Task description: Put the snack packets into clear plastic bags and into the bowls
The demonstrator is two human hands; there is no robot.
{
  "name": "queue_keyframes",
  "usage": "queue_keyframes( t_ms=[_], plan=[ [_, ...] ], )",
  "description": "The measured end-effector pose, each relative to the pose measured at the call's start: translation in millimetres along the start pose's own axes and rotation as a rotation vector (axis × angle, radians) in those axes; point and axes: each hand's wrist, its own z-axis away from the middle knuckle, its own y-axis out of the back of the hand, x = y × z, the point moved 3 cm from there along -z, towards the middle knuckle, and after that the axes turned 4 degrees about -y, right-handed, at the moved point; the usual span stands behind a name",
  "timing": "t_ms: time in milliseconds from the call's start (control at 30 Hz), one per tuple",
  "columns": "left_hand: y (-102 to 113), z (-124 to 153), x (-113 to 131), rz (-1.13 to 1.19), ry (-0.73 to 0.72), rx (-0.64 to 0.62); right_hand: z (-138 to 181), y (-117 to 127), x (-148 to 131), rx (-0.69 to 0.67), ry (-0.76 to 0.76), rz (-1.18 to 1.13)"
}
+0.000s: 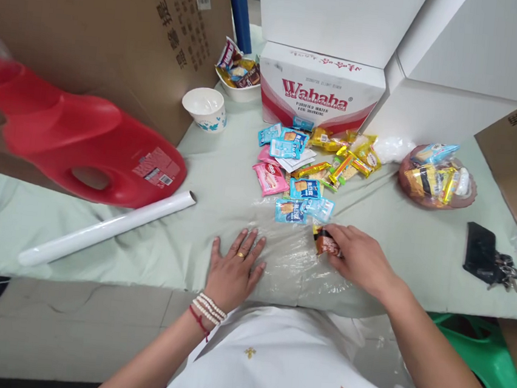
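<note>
My left hand (234, 266) lies flat with fingers spread on a clear plastic bag (287, 255) at the table's near edge. My right hand (356, 257) is closed around a small brown snack packet (325, 243), holding it on the bag's right part. Just beyond lies a loose pile of snack packets (309, 165): blue, pink, yellow and orange ones.
A red detergent jug (76, 140) lies on its side at the left, a white paper roll (109, 226) in front of it. A paper cup (204, 108), a bowl of snacks (237, 73), a Wahaha box (318, 90), a snack plate (436, 177) and keys (490, 256) surround the pile.
</note>
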Motion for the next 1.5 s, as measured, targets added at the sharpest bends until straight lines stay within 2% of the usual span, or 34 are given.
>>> queue_keyframes(
  t_ms=[100, 200, 300, 400, 467, 500, 567, 633, 700, 767, 867, 933, 967, 1033, 1133, 1200, 1233, 1300, 1400, 1500],
  plan=[
    [-1, 0, -2, 0.008, -0.002, 0.004, 3, 23, -6, 0.086, 0.002, 0.002],
    [-3, 0, -5, 0.014, -0.008, 0.023, -5, 28, -30, 0.067, 0.096, 0.031],
    [-3, 3, -6, 0.020, -0.025, 0.072, -25, 8, -56, -0.052, 0.173, 0.071],
    [7, 13, -5, -0.017, -0.021, 0.227, -42, -18, -64, -0.133, 0.181, 0.083],
    [18, 22, -3, -0.033, -0.088, 0.344, -40, -26, -57, -0.125, 0.175, 0.019],
    [23, 27, -2, -0.011, -0.179, 0.363, -34, -26, -50, -0.101, 0.180, -0.037],
    [27, 36, 1, 0.079, -0.421, 0.297, -12, -23, -32, -0.033, 0.212, -0.177],
    [25, 42, -1, 0.138, -0.584, 0.178, 15, -24, -11, 0.018, 0.257, -0.299],
    [19, 44, -6, 0.112, -0.588, 0.123, 41, -34, 8, 0.026, 0.270, -0.351],
    [15, 43, -10, 0.082, -0.527, 0.143, 59, -52, 21, 0.047, 0.236, -0.344],
    [21, 35, -6, 0.137, -0.442, 0.305, 68, -77, 25, 0.114, 0.178, -0.331],
    [32, 25, 4, 0.163, -0.453, 0.427, 67, -85, 21, 0.141, 0.169, -0.327],
    [37, 18, 12, 0.155, -0.498, 0.449, 65, -85, 18, 0.146, 0.172, -0.319],
    [43, 1, 30, 0.103, -0.629, 0.371, 61, -81, 14, 0.139, 0.183, -0.292],
    [39, -25, 54, 0.052, -0.803, 0.083, 60, -73, 11, 0.104, 0.195, -0.262],
    [35, -36, 60, 0.086, -0.848, -0.072, 63, -71, 12, 0.084, 0.208, -0.263],
    [33, -39, 60, 0.111, -0.852, -0.110, 65, -72, 13, 0.083, 0.212, -0.264],
    [34, -39, 55, 0.152, -0.826, -0.113, 69, -75, 17, 0.100, 0.211, -0.267],
    [39, -33, 36, 0.182, -0.740, -0.041, 73, -77, 22, 0.158, 0.200, -0.297],
    [44, -26, 15, 0.218, -0.624, -0.011, 70, -66, 24, 0.186, 0.215, -0.384]
  ],
)
